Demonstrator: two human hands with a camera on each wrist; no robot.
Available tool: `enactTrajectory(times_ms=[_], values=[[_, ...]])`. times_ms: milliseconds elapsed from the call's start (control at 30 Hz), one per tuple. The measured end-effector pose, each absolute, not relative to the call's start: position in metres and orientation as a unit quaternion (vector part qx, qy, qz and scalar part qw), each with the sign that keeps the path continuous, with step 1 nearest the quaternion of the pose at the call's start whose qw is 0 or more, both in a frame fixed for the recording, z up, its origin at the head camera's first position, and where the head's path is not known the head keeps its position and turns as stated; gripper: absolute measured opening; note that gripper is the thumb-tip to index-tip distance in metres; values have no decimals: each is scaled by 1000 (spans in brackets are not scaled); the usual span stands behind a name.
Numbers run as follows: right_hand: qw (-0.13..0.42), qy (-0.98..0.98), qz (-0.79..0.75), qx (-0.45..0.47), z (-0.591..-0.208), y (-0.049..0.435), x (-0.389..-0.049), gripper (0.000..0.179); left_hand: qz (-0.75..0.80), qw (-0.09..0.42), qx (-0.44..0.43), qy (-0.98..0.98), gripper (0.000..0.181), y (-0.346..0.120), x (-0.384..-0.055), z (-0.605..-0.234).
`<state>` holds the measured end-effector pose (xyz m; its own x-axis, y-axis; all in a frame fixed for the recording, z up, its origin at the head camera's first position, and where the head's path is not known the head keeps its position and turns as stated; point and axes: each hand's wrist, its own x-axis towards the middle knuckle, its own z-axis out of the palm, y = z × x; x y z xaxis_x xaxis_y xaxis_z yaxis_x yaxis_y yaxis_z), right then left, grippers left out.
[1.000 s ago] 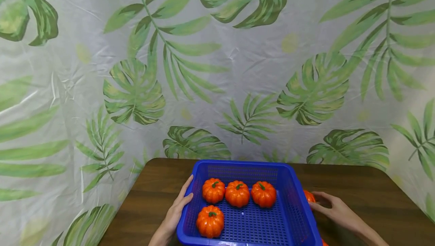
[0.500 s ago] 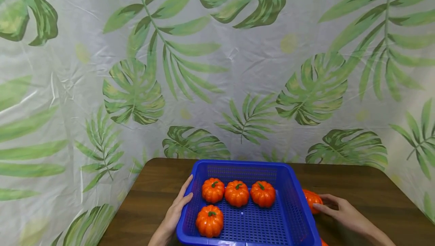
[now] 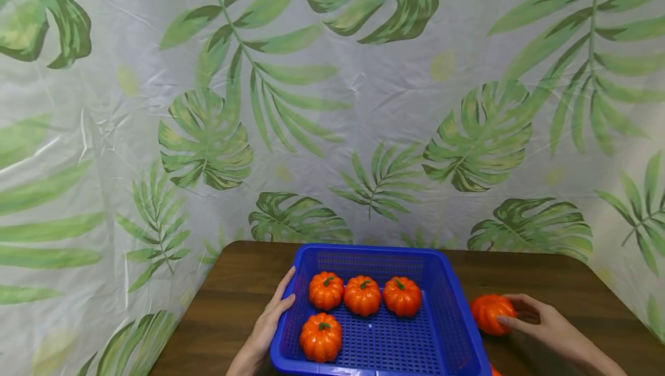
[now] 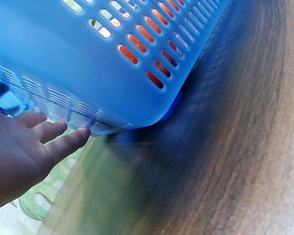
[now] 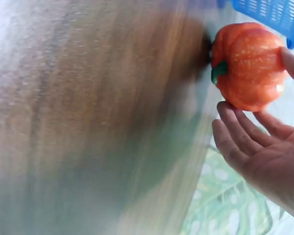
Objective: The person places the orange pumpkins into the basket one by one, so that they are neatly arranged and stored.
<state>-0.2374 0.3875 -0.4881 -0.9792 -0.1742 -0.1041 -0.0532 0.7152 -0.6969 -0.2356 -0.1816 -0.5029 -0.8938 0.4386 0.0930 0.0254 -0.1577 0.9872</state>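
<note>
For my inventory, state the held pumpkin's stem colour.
The stem is green, clearest in the right wrist view.

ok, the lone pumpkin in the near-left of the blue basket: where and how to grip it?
Probably by its widest ribbed sides, from above and slightly right. The near-left pumpkin sits stem-up inside the blue basket, whose walls would hinder a level approach; bare floor lies to its right, while the basket's left side looks close. The green stem looks short, likely a poor handle.
</note>
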Motion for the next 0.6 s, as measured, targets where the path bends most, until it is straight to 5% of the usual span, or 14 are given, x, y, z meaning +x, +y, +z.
enactTrajectory(times_ms=[433,600], values=[[81,909,-399,-91,-503,390,-232,62,737,142,185,634,60,-182,-235,-503],[39,918,-385,-88,-502,388,-229,59,736,142,186,635,60,-182,-235,-502]])
